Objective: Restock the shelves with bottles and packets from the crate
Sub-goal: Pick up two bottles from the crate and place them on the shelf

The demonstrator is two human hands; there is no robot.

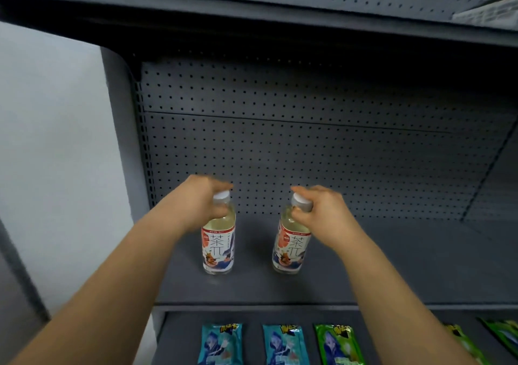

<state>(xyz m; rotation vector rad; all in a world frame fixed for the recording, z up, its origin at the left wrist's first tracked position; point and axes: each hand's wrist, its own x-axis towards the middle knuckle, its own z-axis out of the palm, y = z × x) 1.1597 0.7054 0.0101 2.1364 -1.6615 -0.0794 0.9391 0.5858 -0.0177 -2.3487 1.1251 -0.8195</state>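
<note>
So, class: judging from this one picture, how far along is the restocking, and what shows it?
Done: packets already lie in a row on the lower shelf. In hand: two tea bottles stand upright on the middle shelf, apart; the left hand grips the left bottle at its neck, the right hand the right bottle. Left: letting go, then filling the bare shelf beside them. The crate is out of view.

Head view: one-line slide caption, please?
Left hand and right hand each grip a tea bottle's neck, left bottle and right bottle upright on the grey shelf.

2 upright tea bottles (218,241) (291,245), apart on shelf (392,266)
</note>
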